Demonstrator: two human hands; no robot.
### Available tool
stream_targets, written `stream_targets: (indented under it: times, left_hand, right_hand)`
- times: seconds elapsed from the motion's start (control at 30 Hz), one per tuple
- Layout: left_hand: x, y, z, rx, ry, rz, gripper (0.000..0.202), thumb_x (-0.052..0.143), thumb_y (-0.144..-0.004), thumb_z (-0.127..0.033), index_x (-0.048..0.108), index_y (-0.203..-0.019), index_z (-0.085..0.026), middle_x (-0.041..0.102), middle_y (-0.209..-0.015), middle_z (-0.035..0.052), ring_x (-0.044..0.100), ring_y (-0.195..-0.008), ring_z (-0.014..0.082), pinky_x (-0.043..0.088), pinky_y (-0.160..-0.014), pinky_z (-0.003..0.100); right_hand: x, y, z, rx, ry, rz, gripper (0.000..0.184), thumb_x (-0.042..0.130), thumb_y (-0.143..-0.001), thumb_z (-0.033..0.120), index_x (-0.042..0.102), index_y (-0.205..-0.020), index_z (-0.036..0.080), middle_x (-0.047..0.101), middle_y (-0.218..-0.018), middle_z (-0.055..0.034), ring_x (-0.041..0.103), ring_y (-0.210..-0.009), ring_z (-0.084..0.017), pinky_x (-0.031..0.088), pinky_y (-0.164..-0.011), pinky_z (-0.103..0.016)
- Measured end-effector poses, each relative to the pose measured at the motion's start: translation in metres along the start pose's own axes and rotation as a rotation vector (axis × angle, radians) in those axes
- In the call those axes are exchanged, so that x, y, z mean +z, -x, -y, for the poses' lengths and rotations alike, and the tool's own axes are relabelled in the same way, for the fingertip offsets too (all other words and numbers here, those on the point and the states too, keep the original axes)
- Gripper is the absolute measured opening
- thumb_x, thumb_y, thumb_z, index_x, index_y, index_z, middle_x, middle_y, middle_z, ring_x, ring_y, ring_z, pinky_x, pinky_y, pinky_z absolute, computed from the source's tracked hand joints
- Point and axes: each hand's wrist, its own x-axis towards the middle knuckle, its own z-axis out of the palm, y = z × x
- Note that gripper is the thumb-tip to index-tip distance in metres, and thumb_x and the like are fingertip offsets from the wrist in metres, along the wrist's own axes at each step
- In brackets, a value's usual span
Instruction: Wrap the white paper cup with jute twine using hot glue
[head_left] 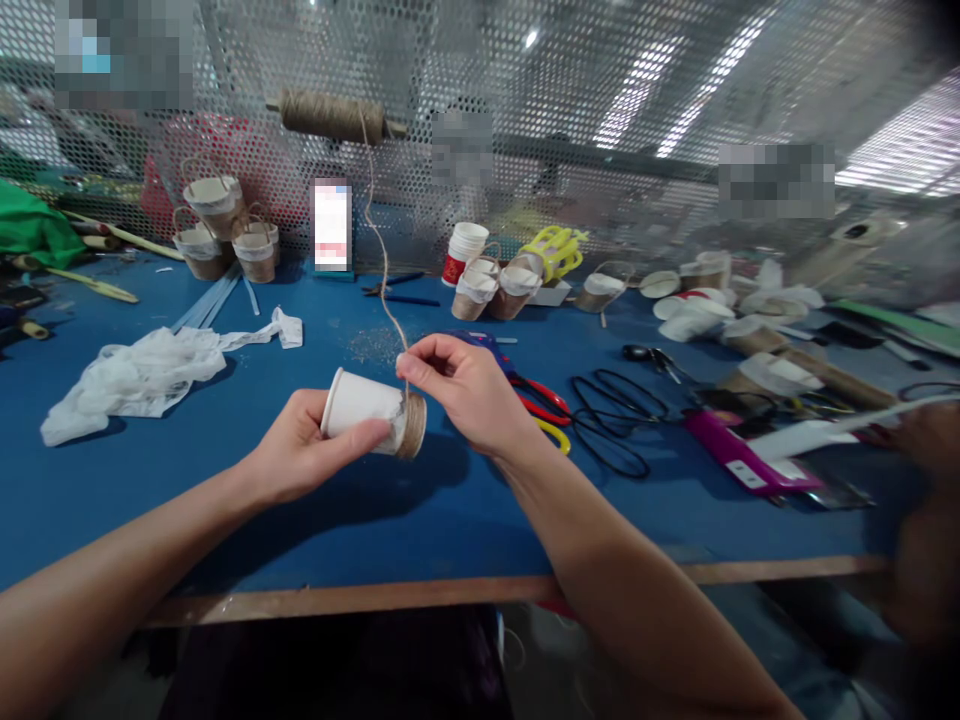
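My left hand (311, 440) grips a white paper cup (360, 405) lying on its side in the air, its open rim to the left. Brown twine (414, 425) is wound round the end of the cup at the right, beside a ragged pale patch. Just above that end, my right hand (465, 385) pinches the loose twine strand (385, 270) between thumb and finger. The strand runs up to a twine spool (330, 115) on a stick by the perforated metal screen. The underside of the cup is hidden by my left fingers.
White lace (150, 375) lies left on the blue table (300, 540). Twine-wrapped cups (255, 250) stand at the back, with more cups (495, 285) near the middle. Red-and-yellow-handled scissors (551, 410), black cord (615, 420) and a purple box (750, 455) lie right, near another person's arm.
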Motion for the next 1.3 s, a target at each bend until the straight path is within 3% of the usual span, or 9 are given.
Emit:
stream_targets:
  times: [0.4,0.83,1.17,1.3]
  left_hand:
    - [0.001,0.002,-0.003,0.302,-0.260,-0.054,0.025,0.056,-0.072,-0.018,0.049,-0.049,-0.016,0.040,-0.044,-0.0046,0.030,-0.039,0.0057,0.028,-0.037,0.019]
    - [0.000,0.004,-0.002,0.389,-0.328,-0.080,0.019,0.055,-0.074,-0.016,0.057,-0.055,-0.016,0.055,-0.051,-0.0007,0.046,-0.044,0.0084,0.037,-0.041,0.020]
    - [-0.004,0.001,0.003,0.566,-0.510,-0.063,0.011,0.057,-0.072,-0.015,0.067,-0.071,-0.017,0.068,-0.067,0.0057,0.060,-0.062,0.0162,0.047,-0.062,0.027]
    - [-0.007,-0.002,0.007,0.714,-0.572,-0.027,0.013,0.058,-0.070,-0.013,0.067,-0.078,-0.017,0.070,-0.077,0.0071,0.063,-0.071,0.0185,0.048,-0.068,0.030]
  right_hand:
    - [0.001,0.001,0.000,0.012,-0.014,0.033,0.016,0.058,-0.072,0.032,0.055,-0.069,0.016,0.051,-0.065,0.0029,0.044,-0.060,-0.009,0.036,-0.058,-0.023]
    - [0.001,0.000,-0.005,0.069,-0.070,0.072,0.020,0.059,-0.071,0.035,0.055,-0.068,0.016,0.049,-0.063,0.0035,0.042,-0.058,-0.008,0.034,-0.054,-0.022]
    - [-0.002,0.002,0.001,0.225,-0.115,0.129,0.024,0.062,-0.069,0.037,0.054,-0.073,0.016,0.048,-0.052,0.0057,0.041,-0.042,-0.005,0.031,-0.037,-0.019]
    - [-0.003,0.001,0.002,0.299,-0.156,0.145,0.028,0.066,-0.065,0.039,0.054,-0.072,0.015,0.051,-0.052,0.0047,0.043,-0.041,-0.005,0.032,-0.035,-0.019]
